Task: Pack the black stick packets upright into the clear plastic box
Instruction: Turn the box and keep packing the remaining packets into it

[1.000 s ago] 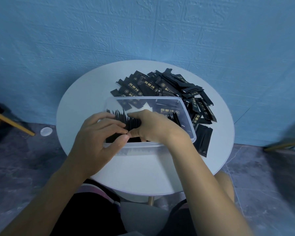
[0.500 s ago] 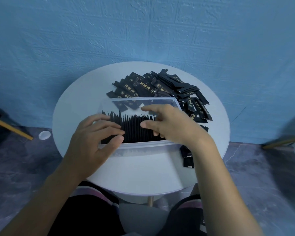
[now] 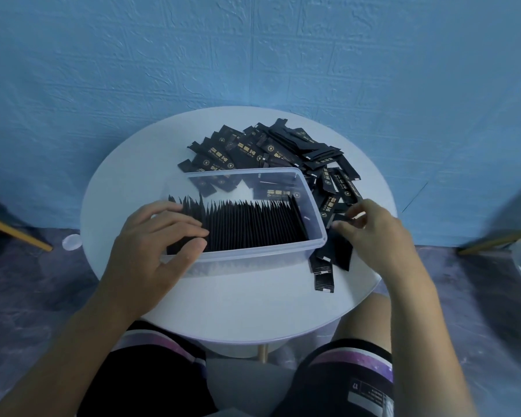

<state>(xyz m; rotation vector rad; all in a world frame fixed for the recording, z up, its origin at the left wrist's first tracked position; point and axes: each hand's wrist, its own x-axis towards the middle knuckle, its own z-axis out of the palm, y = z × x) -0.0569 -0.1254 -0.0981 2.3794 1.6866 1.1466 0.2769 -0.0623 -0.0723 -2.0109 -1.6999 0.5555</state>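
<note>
A clear plastic box [image 3: 254, 254] stands on the round white table [image 3: 247, 305]. A dense row of black stick packets [image 3: 253, 224] stands upright along its near side. My left hand [image 3: 160, 239] rests with its fingers on the row's left end and its thumb at the near rim. A pile of loose packets [image 3: 268, 149] lies behind and to the right of the box. My right hand [image 3: 373, 233] is just outside the box's right wall and pinches a loose packet [image 3: 345, 218] between thumb and fingers.
A few packets [image 3: 324, 275] lie flat by the box's near right corner. A blue wall rises right behind the table. On the floor are a small round lid [image 3: 72, 242], a wooden leg at the left [image 3: 18, 234] and another at the right [image 3: 494, 240].
My right hand left the row inside the box and moved right, out over the loose packets. My left hand stayed on the row's left end.
</note>
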